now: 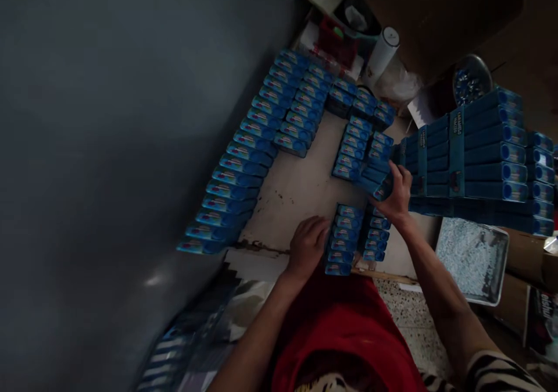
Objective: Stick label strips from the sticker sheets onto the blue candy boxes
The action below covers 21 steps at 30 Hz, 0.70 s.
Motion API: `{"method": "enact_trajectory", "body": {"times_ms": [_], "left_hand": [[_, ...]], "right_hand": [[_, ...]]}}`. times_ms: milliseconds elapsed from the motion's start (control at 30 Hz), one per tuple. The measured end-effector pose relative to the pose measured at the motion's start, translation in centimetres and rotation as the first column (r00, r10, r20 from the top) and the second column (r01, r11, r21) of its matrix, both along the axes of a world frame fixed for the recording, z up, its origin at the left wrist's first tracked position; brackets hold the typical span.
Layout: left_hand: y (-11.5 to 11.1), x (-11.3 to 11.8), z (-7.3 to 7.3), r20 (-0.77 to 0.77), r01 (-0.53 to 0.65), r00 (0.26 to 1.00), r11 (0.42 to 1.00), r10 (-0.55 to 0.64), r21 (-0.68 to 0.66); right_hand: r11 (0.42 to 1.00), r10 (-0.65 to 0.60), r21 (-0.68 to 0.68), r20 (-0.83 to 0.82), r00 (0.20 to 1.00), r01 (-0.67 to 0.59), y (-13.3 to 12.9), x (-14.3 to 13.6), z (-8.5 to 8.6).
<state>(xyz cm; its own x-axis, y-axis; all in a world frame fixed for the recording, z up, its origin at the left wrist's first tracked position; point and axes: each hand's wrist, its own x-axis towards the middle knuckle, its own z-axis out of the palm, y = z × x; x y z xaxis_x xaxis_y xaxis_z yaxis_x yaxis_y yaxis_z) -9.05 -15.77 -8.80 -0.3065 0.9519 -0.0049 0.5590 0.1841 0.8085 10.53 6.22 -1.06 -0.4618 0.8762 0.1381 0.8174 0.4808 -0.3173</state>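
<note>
My right hand (394, 197) grips a small group of slim blue boxes (374, 173) that lean at an angle, its thumb at the near end and fingers at the far end. Just in front of them stand upright blue boxes (352, 148) in a short row. My left hand (307, 243) has its fingers curled together beside a row of blue boxes (342, 241) at the table's near edge. Whether its fingertips touch that row or hold anything is hidden.
Long rows of blue boxes (244, 153) line the table's (296, 191) left side by a grey wall (131, 118). Tall stacked blue boxes (475, 153) stand at right, above a metal tray (471, 258) of pale bits. At the back are a white cylinder (381, 57) and a round bowl (472, 81).
</note>
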Motion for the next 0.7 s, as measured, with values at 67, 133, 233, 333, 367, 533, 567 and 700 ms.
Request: {"method": "enact_trajectory", "body": {"times_ms": [67, 133, 233, 333, 367, 533, 567, 700], "left_hand": [[2.2, 0.2, -0.5, 0.036, 0.024, 0.999, 0.999, -0.023, -0.030], [3.7, 0.6, -1.1, 0.074, 0.044, 0.996, 0.997, -0.039, -0.059], [4.6, 1.0, -2.1, 0.129, 0.052, 0.991, 0.995, -0.040, -0.089], [4.9, 1.1, -3.0, 0.169, 0.023, 0.986, 0.992, -0.002, -0.121], [5.1, 1.1, -3.2, 0.172, 0.009, 0.985, 0.991, 0.015, -0.133], [7.7, 1.1, -3.2, 0.231, 0.075, 0.972, 0.989, -0.044, -0.128], [8.4, 1.2, -3.0, 0.270, 0.121, 0.959, 0.986, -0.086, -0.115], [11.2, 1.9, -2.9, 0.380, 0.247, 0.904, 0.965, -0.197, -0.088]], "right_hand": [[0.999, 0.028, -0.041, -0.017, 0.999, -0.029, 2.0, 1.3, -2.4], [0.995, 0.055, -0.087, -0.040, 0.998, -0.059, 3.5, 1.8, -4.1], [0.988, 0.084, -0.126, -0.088, 0.993, -0.095, 4.7, 2.1, -5.0], [0.985, 0.103, -0.124, -0.153, 0.983, -0.122, 5.1, 2.7, -5.0], [0.985, 0.102, -0.122, -0.167, 0.981, -0.123, 5.1, 2.9, -5.0], [0.981, 0.076, -0.171, -0.068, 0.995, -0.086, 4.7, 3.1, -6.2], [0.980, 0.078, -0.178, -0.049, 0.996, -0.086, 4.7, 3.1, -6.6], [0.983, 0.121, -0.126, -0.090, 0.989, -0.132, 4.6, 2.8, -7.4]]}}
